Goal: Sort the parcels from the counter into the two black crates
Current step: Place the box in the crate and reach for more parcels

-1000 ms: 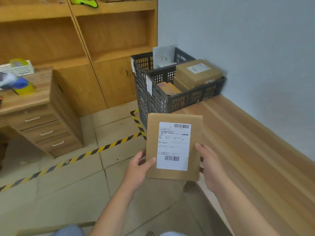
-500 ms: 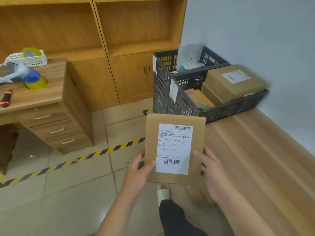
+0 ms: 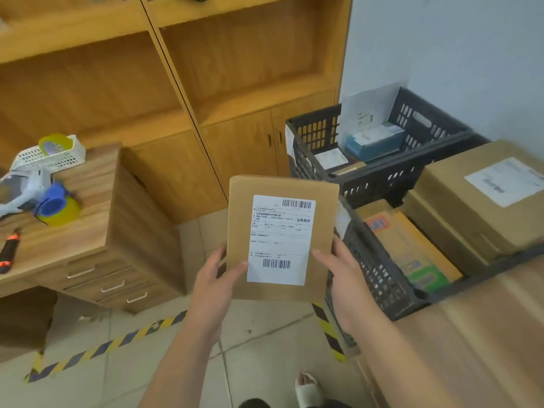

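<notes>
I hold a flat brown parcel (image 3: 240, 219) with a white shipping label upright in front of me. My left hand (image 3: 213, 282) grips its lower left edge and my right hand (image 3: 346, 275) its lower right edge. Just right of it stands the near black crate (image 3: 379, 278), holding a large brown box (image 3: 482, 207) and flat orange and green packages (image 3: 412, 248). Behind that, against the wall, the far black crate (image 3: 312, 134) holds a blue-white box (image 3: 375, 141), a white envelope and small labelled parcels. Both crates rest at the end of the wooden counter (image 3: 471, 348).
A wooden desk with drawers (image 3: 97, 231) stands at left, carrying a white basket, tape rolls, a scanner and an orange cutter. Wooden shelves and cabinets (image 3: 235, 83) fill the back wall. Yellow-black tape (image 3: 112, 346) marks the tiled floor. My foot (image 3: 306, 388) shows below.
I have stepped closer to the crates, so they loom larger at right. The parcel stays upright in both hands, now level with the near crate's left wall.
</notes>
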